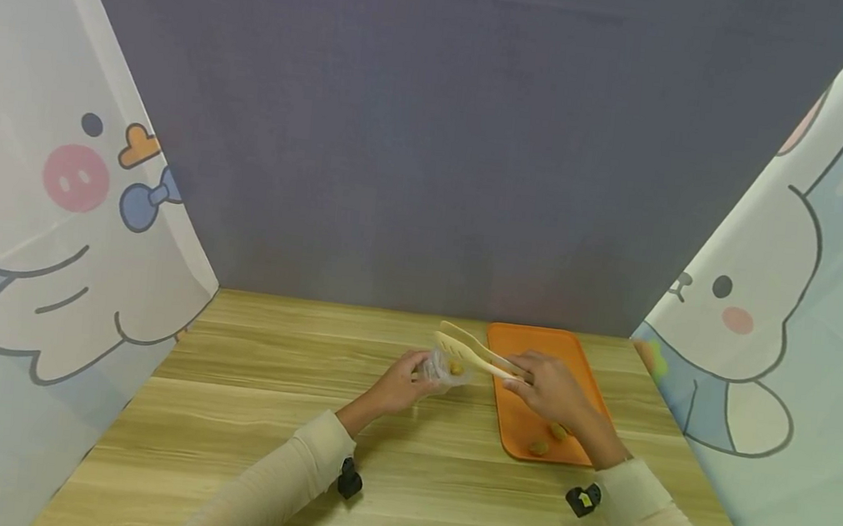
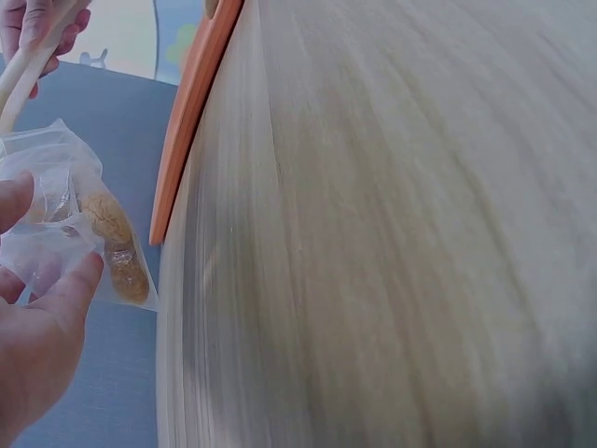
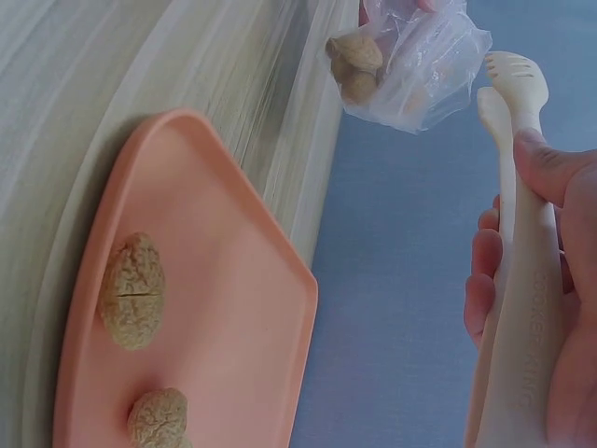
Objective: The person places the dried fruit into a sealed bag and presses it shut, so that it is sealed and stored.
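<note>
My left hand point(image 1: 401, 383) holds a clear plastic bag point(image 2: 56, 163) above the table. Inside the bag lie walnuts point(image 2: 110, 219), seen through its side in both wrist views. Cream tongs point(image 3: 522, 243) are gripped in my right hand point(image 1: 549, 387), their slotted tips point(image 1: 452, 345) just above the bag in the head view. Nothing shows between the tips. Below the right hand is an orange tray point(image 1: 521, 418), where walnuts point(image 3: 132, 294) rest near one end. In the head view the right hand and forearm hide part of the tray.
The tray lies on a wood-grain table point(image 1: 271, 350), to the right of the bag. A dark grey backdrop point(image 1: 432, 147) stands behind, with cartoon-printed panels point(image 1: 51, 281) along both sides. Small black devices point(image 1: 350, 481) sit at both wrists.
</note>
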`<state>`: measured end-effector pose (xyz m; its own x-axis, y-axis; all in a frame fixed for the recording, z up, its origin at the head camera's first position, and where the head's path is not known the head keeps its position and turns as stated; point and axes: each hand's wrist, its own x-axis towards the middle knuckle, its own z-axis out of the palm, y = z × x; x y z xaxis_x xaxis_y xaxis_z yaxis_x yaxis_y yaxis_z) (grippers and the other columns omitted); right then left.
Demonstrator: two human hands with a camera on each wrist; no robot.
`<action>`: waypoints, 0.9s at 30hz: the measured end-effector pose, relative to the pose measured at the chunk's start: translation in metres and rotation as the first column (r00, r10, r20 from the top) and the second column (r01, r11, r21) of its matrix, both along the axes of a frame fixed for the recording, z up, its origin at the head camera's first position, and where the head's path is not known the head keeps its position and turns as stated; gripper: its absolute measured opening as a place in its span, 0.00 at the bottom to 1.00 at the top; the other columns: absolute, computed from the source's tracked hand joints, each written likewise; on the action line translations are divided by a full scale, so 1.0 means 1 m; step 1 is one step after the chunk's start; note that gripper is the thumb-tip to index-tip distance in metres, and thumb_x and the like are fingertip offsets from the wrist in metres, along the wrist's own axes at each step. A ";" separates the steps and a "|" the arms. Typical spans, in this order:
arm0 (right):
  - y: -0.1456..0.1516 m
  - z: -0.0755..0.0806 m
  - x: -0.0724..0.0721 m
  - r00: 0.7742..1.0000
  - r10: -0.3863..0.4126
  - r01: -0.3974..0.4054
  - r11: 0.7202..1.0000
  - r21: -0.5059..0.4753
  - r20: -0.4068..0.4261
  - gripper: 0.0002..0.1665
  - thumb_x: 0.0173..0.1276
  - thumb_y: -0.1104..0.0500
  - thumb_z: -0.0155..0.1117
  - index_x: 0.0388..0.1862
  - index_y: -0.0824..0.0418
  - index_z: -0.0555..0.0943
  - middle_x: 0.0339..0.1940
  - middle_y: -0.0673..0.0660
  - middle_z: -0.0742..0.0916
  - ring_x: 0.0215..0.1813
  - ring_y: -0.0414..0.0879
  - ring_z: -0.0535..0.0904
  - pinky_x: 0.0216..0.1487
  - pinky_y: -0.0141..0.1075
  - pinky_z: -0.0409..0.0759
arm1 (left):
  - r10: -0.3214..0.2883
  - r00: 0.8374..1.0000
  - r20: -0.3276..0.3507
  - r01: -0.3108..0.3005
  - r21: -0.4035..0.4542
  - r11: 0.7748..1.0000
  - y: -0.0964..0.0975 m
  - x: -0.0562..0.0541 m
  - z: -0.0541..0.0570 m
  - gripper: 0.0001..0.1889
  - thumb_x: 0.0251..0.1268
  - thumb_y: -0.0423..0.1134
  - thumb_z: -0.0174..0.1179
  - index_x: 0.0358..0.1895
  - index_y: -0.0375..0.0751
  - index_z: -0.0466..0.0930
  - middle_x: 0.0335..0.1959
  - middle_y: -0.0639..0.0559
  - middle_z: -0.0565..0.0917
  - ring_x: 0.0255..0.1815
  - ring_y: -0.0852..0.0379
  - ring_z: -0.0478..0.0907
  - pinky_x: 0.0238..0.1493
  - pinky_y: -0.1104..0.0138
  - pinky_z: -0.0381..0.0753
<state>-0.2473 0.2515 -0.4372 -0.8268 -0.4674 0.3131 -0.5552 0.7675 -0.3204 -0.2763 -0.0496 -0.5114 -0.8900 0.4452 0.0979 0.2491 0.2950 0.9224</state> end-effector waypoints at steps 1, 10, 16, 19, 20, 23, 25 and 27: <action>0.000 0.000 0.000 1.000 -0.002 0.002 1.000 0.000 0.001 0.27 0.68 0.53 0.72 0.62 0.66 0.83 0.43 0.55 0.88 0.25 0.31 0.69 0.26 0.27 0.71 | -0.001 1.000 0.004 0.001 0.001 1.000 0.000 0.000 0.000 0.31 0.76 0.44 0.59 0.76 0.37 0.63 0.68 0.41 0.69 0.71 0.37 0.70 0.63 0.52 0.81; 0.006 0.003 0.003 1.000 -0.008 0.008 1.000 -0.011 -0.010 0.27 0.68 0.55 0.72 0.61 0.68 0.83 0.43 0.57 0.88 0.26 0.31 0.68 0.27 0.28 0.71 | -0.007 1.000 0.014 0.007 0.032 0.999 -0.001 0.001 0.001 0.30 0.75 0.42 0.60 0.76 0.37 0.65 0.69 0.41 0.69 0.71 0.38 0.70 0.64 0.51 0.81; 0.014 0.002 0.005 1.000 -0.016 0.016 1.000 -0.015 -0.008 0.26 0.68 0.56 0.72 0.61 0.68 0.83 0.44 0.58 0.88 0.26 0.32 0.68 0.27 0.29 0.70 | -0.009 1.000 0.015 0.009 0.044 0.999 -0.001 0.001 0.001 0.30 0.75 0.41 0.60 0.75 0.37 0.65 0.68 0.40 0.69 0.71 0.38 0.71 0.63 0.52 0.82; 0.018 0.001 0.005 1.000 -0.021 0.021 1.000 -0.020 -0.007 0.26 0.68 0.56 0.71 0.61 0.67 0.83 0.42 0.57 0.87 0.25 0.32 0.67 0.26 0.29 0.69 | -0.015 1.000 0.006 0.015 0.046 0.999 -0.001 0.001 0.001 0.30 0.74 0.41 0.61 0.75 0.36 0.66 0.68 0.40 0.69 0.70 0.38 0.71 0.61 0.52 0.83; 0.020 0.000 0.005 1.000 -0.020 0.020 0.999 -0.026 -0.008 0.26 0.68 0.57 0.72 0.61 0.68 0.83 0.42 0.57 0.87 0.25 0.32 0.67 0.26 0.29 0.69 | -0.016 1.000 0.004 0.016 0.045 0.999 -0.002 0.001 0.001 0.30 0.74 0.42 0.61 0.75 0.36 0.66 0.68 0.40 0.69 0.70 0.37 0.71 0.60 0.53 0.83; 0.025 -0.001 0.005 1.000 -0.021 0.021 0.999 -0.037 -0.006 0.25 0.67 0.57 0.72 0.60 0.69 0.83 0.40 0.57 0.87 0.25 0.32 0.66 0.25 0.29 0.68 | -0.014 1.000 0.005 0.014 0.043 0.999 -0.002 0.000 0.000 0.30 0.74 0.42 0.61 0.75 0.37 0.66 0.69 0.40 0.69 0.70 0.37 0.71 0.60 0.52 0.83; 0.028 -0.002 0.005 1.000 -0.023 0.022 0.999 -0.046 -0.004 0.25 0.67 0.58 0.72 0.60 0.69 0.83 0.41 0.57 0.87 0.25 0.33 0.67 0.26 0.29 0.69 | -0.011 1.000 0.014 0.011 0.041 0.999 -0.001 0.000 0.000 0.30 0.74 0.43 0.61 0.75 0.38 0.65 0.69 0.40 0.69 0.71 0.37 0.71 0.60 0.52 0.83; 0.032 -0.004 0.006 1.000 -0.027 0.026 0.999 -0.045 -0.007 0.25 0.67 0.57 0.72 0.59 0.69 0.83 0.41 0.57 0.87 0.26 0.32 0.68 0.27 0.29 0.69 | -0.006 1.000 0.015 0.006 0.034 0.999 -0.001 0.001 0.000 0.30 0.75 0.42 0.60 0.75 0.38 0.65 0.70 0.40 0.68 0.71 0.36 0.70 0.60 0.51 0.83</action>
